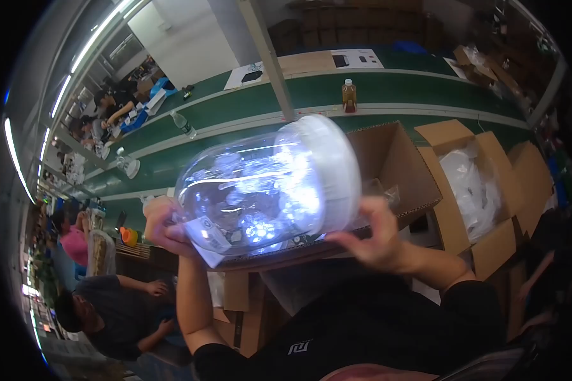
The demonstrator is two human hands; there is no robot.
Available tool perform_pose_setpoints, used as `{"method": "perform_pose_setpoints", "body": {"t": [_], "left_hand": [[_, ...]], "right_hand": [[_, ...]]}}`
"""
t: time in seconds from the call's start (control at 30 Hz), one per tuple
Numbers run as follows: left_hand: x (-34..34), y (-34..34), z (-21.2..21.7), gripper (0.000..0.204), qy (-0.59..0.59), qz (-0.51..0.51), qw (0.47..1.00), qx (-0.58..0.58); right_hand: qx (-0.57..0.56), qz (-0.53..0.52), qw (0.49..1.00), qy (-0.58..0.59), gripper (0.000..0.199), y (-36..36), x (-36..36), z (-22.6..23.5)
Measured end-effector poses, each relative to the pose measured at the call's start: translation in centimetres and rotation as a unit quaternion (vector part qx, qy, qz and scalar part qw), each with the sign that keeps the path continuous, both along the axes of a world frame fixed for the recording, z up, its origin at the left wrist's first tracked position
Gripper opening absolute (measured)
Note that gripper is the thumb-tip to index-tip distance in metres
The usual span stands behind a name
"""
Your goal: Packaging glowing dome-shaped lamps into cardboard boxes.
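A clear dome lamp point(235, 184) with bright white lights glowing inside lies on its side in the air, held between my hands. Its wide white base point(333, 171) points to the right and is blurred. My left hand point(167, 225) grips the rounded end of the dome, close to a white paper tag point(206, 236) with small print. At the lower edge of the base, my right hand point(381, 238) curls its thumb and fingers against it. Behind and under the lamp stands an open cardboard box point(403, 168), partly hidden by it.
Another open carton point(470, 190) with clear plastic wrapping is to the right. Beyond runs a green conveyor bench point(235, 120) bearing a tea-coloured bottle point(349, 95) and a clear bottle point(183, 124). A person in dark clothes point(121, 317) sits at lower left; other people work farther off.
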State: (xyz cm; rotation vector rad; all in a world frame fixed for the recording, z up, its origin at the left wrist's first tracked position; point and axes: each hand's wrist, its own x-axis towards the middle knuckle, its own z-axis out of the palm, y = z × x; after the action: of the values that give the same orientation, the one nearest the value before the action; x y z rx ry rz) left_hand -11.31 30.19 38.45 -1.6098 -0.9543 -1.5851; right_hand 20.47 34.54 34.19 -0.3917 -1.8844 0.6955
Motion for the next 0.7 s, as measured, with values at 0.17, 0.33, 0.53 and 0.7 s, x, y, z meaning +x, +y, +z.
{"method": "perform_pose_setpoints", "body": {"t": [0.17,0.33,0.53,0.7], "left_hand": [[-3.4,1.9,0.2,0.038,-0.052,-0.047,0.998,0.006],[-5.5,1.0,1.7,0.042,-0.039,-0.042,0.998,-0.037],[-6.7,-1.2,1.5,0.046,-0.074,-0.019,0.996,-0.046],[-5.1,-0.9,0.6,0.051,-0.098,0.044,0.986,-0.124]], "right_hand": [[0.072,0.008,0.996,0.044,0.068,-1.9,-4.1,0.3],[0.183,-0.016,0.982,0.042,0.044,-3.1,-5.2,2.5],[0.138,0.001,0.99,0.036,0.047,-2.5,-4.8,2.1],[-0.202,0.124,0.967,-0.09,0.048,3.1,-0.9,2.7]]}}
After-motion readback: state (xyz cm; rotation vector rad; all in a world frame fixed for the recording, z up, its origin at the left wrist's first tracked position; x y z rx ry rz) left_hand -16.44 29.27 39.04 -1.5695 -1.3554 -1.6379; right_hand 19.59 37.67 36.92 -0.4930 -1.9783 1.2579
